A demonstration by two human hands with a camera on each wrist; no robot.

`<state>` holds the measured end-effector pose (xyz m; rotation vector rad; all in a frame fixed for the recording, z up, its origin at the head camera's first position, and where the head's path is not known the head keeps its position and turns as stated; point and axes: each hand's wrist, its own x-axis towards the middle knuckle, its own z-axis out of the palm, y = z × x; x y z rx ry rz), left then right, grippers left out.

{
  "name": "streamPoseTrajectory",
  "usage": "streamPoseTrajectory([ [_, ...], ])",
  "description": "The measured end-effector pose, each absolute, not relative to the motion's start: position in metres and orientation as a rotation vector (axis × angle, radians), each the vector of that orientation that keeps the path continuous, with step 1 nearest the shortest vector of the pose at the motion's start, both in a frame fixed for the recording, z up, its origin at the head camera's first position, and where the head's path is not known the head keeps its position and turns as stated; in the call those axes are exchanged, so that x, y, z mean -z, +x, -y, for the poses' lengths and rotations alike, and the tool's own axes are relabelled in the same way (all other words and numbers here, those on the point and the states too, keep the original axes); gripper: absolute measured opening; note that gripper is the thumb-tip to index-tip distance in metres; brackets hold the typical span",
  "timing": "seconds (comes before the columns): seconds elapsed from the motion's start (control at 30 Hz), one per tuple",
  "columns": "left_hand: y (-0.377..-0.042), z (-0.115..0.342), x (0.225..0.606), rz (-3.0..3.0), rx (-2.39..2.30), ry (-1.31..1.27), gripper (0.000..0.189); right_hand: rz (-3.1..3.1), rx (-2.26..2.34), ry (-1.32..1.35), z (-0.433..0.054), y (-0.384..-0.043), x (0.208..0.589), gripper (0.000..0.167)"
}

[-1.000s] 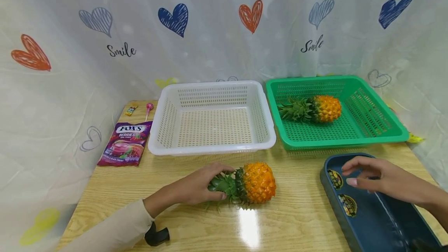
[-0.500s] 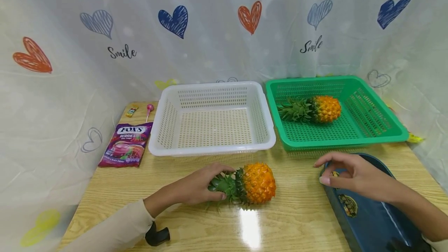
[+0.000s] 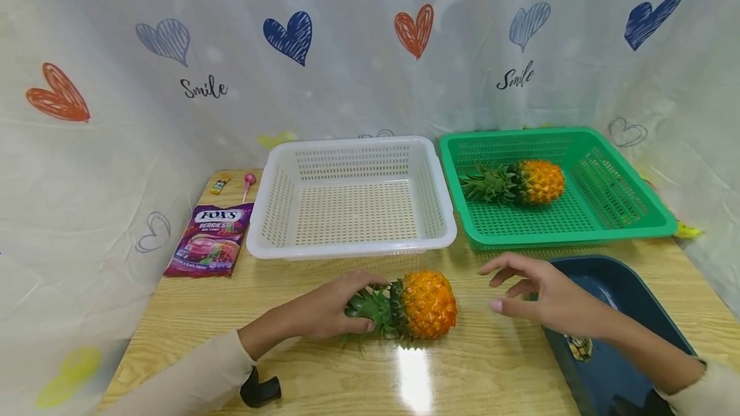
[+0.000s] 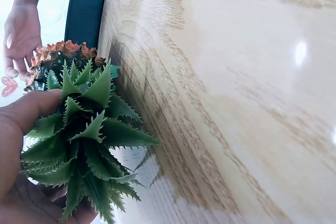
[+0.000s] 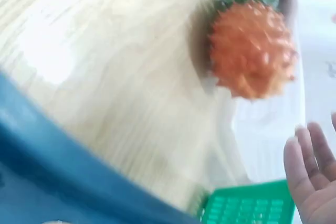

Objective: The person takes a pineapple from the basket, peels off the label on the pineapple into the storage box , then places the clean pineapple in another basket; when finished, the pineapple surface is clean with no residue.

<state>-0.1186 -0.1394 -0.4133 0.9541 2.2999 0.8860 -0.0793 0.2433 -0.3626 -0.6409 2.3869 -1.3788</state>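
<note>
An orange pineapple point(image 3: 429, 305) lies on its side on the wooden table, its green crown point(image 4: 84, 145) pointing left. My left hand point(image 3: 326, 308) grips that crown, thumb on the near side and fingers round the far side. Right of the fruit, my right hand point(image 3: 549, 297) hovers with loosely bent fingers, holding nothing and apart from the pineapple. In the right wrist view the fruit's spiky body point(image 5: 252, 51) shows, with the right hand's fingers point(image 5: 296, 166) off to its side. Below the right forearm stands a dark blue tray point(image 3: 624, 358), partly hidden by it.
Behind are a white basket point(image 3: 349, 249) and a green basket point(image 3: 555, 236); a second pineapple point(image 3: 540, 182) lies in the green one. At left lie a purple candy bag point(image 3: 211, 241), a lollipop point(image 3: 249, 180) and a small yellow wrapped candy point(image 3: 220, 185). A curtain closes the back.
My right hand has moved left from over the blue tray toward the pineapple on the table. The left hand and the pineapple have stayed put.
</note>
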Motion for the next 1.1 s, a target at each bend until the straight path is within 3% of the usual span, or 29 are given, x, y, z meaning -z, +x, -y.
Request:
streamPoseTrajectory([
  [1.1,-0.120,0.138,0.411,-2.294,-0.872,0.966,0.064,-2.389,1.283,-0.654,-0.169,-0.091,0.394,0.084],
])
